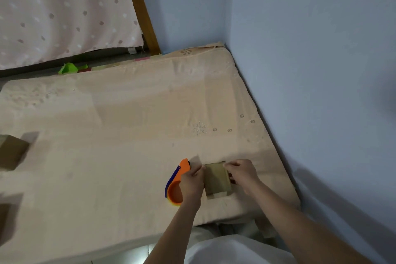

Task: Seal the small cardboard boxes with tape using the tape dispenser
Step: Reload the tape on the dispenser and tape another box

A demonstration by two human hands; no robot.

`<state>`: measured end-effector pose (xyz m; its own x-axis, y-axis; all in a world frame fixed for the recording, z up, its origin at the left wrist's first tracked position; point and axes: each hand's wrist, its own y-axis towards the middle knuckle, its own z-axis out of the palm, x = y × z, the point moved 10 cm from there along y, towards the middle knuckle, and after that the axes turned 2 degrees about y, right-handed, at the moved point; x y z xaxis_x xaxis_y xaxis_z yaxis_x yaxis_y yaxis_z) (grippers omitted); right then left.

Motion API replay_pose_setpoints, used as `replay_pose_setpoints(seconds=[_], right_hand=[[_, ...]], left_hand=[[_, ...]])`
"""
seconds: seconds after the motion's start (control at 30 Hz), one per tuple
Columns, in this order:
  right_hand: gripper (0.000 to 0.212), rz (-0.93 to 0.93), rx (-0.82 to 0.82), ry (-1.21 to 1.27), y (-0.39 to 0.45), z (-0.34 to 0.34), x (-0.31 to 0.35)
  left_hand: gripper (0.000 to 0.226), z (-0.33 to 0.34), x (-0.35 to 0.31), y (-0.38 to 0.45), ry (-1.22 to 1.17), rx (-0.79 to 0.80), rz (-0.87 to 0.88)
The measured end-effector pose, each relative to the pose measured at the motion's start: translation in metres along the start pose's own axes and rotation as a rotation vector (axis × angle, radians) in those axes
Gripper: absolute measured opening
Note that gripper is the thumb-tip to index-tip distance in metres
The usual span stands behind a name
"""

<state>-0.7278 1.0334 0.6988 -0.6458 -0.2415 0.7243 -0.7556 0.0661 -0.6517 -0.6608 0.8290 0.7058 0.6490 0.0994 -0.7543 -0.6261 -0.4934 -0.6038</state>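
Left hand (pixel 191 180) gripped the orange tape dispenser (pixel 176 184), long axis running away from the person, nose pointing far. Right hand (pixel 242 172) pinched the small cardboard box (pixel 217 179), which sat on the mattress (pixel 128 124) between both hands.

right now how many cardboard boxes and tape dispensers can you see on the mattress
cardboard boxes: 3, one between the hands, one at the left edge, one blurred at lower left
tape dispensers: 1, orange, gripped by the left hand
total: 4
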Motion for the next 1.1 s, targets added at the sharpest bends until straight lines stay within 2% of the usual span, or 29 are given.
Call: replay_pose_setpoints(seconds=[0.1,0.33,0.6,0.7,0.87,0.97,1.03,1.1], right_hand=[[0.019,-0.032,-0.047,-0.097,0.002,0.001,0.005],[0.025,0.055,-0.049,0.065,-0.002,0.001,-0.006],[0.026,0.046,-0.123,0.069,-0.003,0.000,-0.008],[0.023,0.059,-0.116,0.075,-0.001,0.001,-0.008],[0.019,0.091,-0.031,0.160,0.000,0.005,-0.009],[0.025,0.120,-0.009,0.155,-0.003,0.007,-0.008],[0.030,0.168,0.007,0.178,-0.003,0.009,-0.007],[0.043,0.233,0.023,0.184,0.000,0.012,-0.006]], left_hand=[[0.014,-0.001,-0.005,-0.003,0.051,-0.091,0.003],[0.023,0.006,0.015,-0.005,-0.163,-0.027,-0.087],[0.020,0.008,0.014,-0.007,-0.213,-0.061,-0.145],[0.012,0.008,0.018,-0.003,-0.255,-0.027,-0.181],[0.013,0.009,0.013,-0.001,-0.268,0.091,-0.205],[0.012,0.007,0.009,-0.002,-0.253,0.103,-0.223],[0.020,0.010,0.009,0.000,-0.308,0.122,-0.293],[0.028,0.010,0.006,0.008,-0.255,0.121,-0.334]])
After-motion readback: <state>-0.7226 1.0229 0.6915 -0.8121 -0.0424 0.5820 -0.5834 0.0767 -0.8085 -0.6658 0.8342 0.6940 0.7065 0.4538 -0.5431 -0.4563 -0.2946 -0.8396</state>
